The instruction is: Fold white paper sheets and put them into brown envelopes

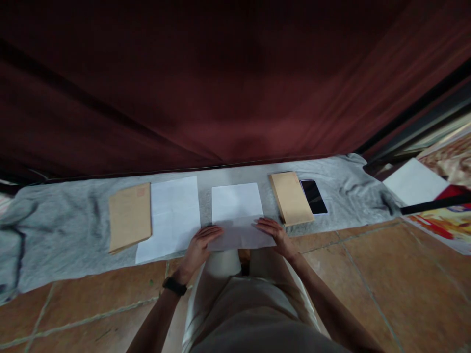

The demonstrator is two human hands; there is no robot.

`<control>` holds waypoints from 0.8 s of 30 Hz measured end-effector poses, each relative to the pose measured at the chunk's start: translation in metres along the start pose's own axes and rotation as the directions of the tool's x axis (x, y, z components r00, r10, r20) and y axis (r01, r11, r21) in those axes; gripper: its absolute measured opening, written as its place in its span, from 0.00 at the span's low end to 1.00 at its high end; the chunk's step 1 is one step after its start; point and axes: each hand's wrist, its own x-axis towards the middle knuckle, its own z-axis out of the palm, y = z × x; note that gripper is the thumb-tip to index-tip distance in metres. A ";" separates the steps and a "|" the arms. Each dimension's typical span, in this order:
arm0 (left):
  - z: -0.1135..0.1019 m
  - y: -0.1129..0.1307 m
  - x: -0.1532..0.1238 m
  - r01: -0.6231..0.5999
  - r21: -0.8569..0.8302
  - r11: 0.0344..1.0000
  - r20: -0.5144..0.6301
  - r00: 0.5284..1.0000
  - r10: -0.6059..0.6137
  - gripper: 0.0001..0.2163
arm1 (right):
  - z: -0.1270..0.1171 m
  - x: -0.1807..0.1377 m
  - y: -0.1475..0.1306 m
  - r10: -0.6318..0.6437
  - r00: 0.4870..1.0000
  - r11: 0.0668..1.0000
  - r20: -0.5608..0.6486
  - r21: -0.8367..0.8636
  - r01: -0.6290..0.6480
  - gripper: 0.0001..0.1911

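A white sheet of paper (236,200) lies in front of me, its near part lifted or bent into a shaded flap (241,234) that reaches past the edge of the cloth over my lap. My left hand (203,241) grips the flap's left side, fingers pointing right. On the opposite side my right hand (274,233) has its fingers over the flap's edge. Both thumbs are hard to make out. To the left are more white paper (175,215) and a stack of brown envelopes (130,215) overlapping it. Another stack of brown envelopes (292,198) is near my right hand.
A phone (314,197) with a dark screen touches the right envelopes. Everything rests on a narrow grey cloth-covered surface (62,235). Behind it hangs a dark red curtain (235,98). At far right are a white sheet (415,181) and a colourful printed bag (447,223). Below is tiled floor (368,274).
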 end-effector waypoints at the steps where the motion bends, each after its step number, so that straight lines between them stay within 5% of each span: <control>1: 0.001 -0.002 0.000 0.012 -0.001 1.000 -0.025 1.000 -0.012 0.31 | 0.001 0.000 0.001 0.009 1.000 1.000 -0.020 0.016 -0.009 0.31; 11: -0.003 -0.009 0.024 0.141 -0.064 0.988 -0.114 0.982 -0.148 0.20 | 0.010 0.026 0.009 0.248 0.956 0.965 -0.159 -0.044 -0.258 0.24; 14: 0.000 -0.007 0.038 0.270 -0.079 0.959 -0.180 0.943 -0.281 0.16 | 0.014 0.042 0.011 0.319 0.919 0.941 -0.232 -0.041 -0.337 0.19; 18: 0.003 -0.002 0.053 0.495 -0.120 0.861 -0.235 0.828 -0.509 0.14 | 0.019 0.057 0.014 0.419 0.863 0.900 -0.283 0.006 -0.436 0.16; 24: 0.001 0.011 0.057 0.491 -0.319 0.811 -0.242 0.785 -0.571 0.28 | 0.023 0.059 0.014 0.474 0.838 0.878 -0.269 0.070 -0.474 0.20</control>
